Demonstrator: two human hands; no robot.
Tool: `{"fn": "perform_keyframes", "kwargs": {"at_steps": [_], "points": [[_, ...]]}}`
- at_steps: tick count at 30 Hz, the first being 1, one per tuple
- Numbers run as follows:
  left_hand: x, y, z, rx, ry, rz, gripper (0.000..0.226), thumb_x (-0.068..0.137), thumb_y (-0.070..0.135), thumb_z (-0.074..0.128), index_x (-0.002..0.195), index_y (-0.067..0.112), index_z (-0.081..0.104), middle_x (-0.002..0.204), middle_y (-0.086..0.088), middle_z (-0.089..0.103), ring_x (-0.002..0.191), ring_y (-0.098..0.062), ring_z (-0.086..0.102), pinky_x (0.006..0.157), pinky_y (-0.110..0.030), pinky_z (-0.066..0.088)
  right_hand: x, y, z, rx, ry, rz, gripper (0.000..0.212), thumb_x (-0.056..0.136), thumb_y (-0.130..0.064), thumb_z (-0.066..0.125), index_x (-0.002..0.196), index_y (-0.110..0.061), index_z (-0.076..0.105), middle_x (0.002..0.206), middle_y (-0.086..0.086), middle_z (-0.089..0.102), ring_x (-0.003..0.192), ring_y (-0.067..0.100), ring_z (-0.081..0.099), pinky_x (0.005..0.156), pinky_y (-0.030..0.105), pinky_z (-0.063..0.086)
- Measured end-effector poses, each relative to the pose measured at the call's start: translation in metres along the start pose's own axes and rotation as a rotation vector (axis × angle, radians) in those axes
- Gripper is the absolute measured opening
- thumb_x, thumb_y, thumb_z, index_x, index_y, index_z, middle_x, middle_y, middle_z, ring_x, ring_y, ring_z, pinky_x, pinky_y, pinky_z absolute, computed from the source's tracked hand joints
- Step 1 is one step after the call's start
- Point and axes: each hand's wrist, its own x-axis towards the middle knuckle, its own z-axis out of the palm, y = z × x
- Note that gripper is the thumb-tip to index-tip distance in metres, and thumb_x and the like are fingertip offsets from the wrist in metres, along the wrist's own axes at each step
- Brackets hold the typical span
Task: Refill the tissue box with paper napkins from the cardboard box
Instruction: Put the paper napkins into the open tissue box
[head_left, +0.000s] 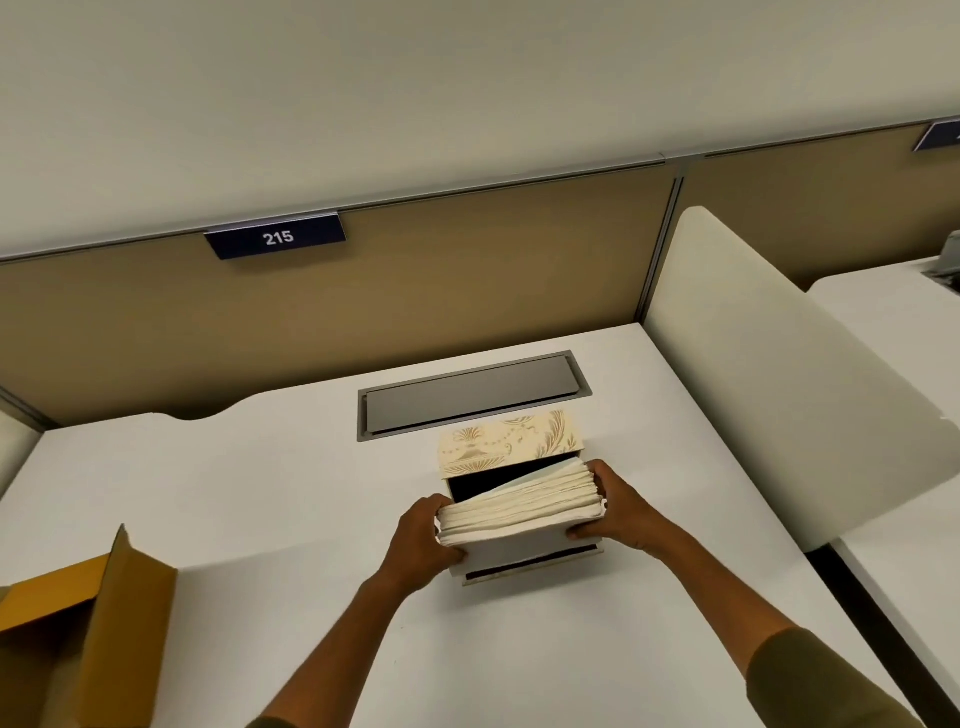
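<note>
Both hands (431, 535) (618, 512) clasping napkin stack (519, 506) ends, over open tissue box (524, 556)

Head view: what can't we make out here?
- Tissue box inside: hidden by the napkins and dark shadow; fill level unknown.
- Cardboard box: cut off by the left and bottom edges; contents not visible.
- Left hand and right hand: fingers partly behind the stack.
- Far-right sign: cropped, unreadable.
</note>
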Motion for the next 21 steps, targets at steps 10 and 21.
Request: {"fn": "perform_keyframes", "kwargs": {"at_steps": [10, 21], "points": [[0.027, -0.022, 0.033, 0.015, 0.005, -0.082, 0.059, 0.063, 0.015, 0.08, 0.115, 0.017, 0.054, 0.111, -0.001, 0.057, 0.097, -0.016, 0.054, 0.077, -0.023, 0.05, 0.036, 0.031, 0.012, -0.104, 0.025, 0.016, 0.092, 0.061, -0.011, 0.088, 0.132, -0.03, 0.033, 0.113, -0.005, 0.057, 0.105, 0.012, 0.058, 0.072, 0.01, 0.052], [0.044, -0.049, 0.067, 0.086, -0.056, -0.13, 0.079, 0.057, 0.031, 0.075, 0.128, 0.026, 0.039, 0.112, 0.003, 0.058, 0.1, -0.019, 0.056, 0.079, -0.038, 0.056, 0.051, 0.069, 0.025, -0.199, 0.094, 0.12, 0.078, 0.056, -0.031, 0.085, 0.12, -0.031, 0.041, 0.109, -0.005, 0.065, 0.098, 0.011, 0.064, 0.079, 0.02, 0.057]]}}
